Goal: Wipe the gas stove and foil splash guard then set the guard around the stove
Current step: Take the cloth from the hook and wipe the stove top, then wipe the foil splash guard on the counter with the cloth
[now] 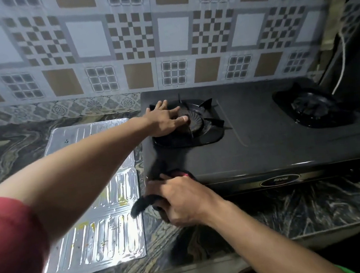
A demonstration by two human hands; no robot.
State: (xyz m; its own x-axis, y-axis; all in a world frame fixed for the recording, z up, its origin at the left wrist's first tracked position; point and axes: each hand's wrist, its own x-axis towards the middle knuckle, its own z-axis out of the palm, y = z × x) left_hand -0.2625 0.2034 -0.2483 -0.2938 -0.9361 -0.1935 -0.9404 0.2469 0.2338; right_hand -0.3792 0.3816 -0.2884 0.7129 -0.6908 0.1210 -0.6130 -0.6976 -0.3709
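Observation:
A black two-burner gas stove [266, 138] stands on the marbled counter against the tiled wall. My left hand [165, 121] rests on the stove's left burner [197, 122], fingers spread over its pan support. My right hand [183, 200] grips a dark cloth [141, 206] with a red patch at the stove's front left corner; one end of the cloth hangs blurred to the left. The foil splash guard [109, 232] lies flat and unfolded on the counter left of the stove, stained with yellow spots, partly hidden by my left forearm.
The right burner [310, 105] sits near the stove's far right edge. A white cable [342, 57] hangs down the dark side wall at the right. The counter's front edge [324, 229] runs below the stove. Patterned tiles cover the back wall.

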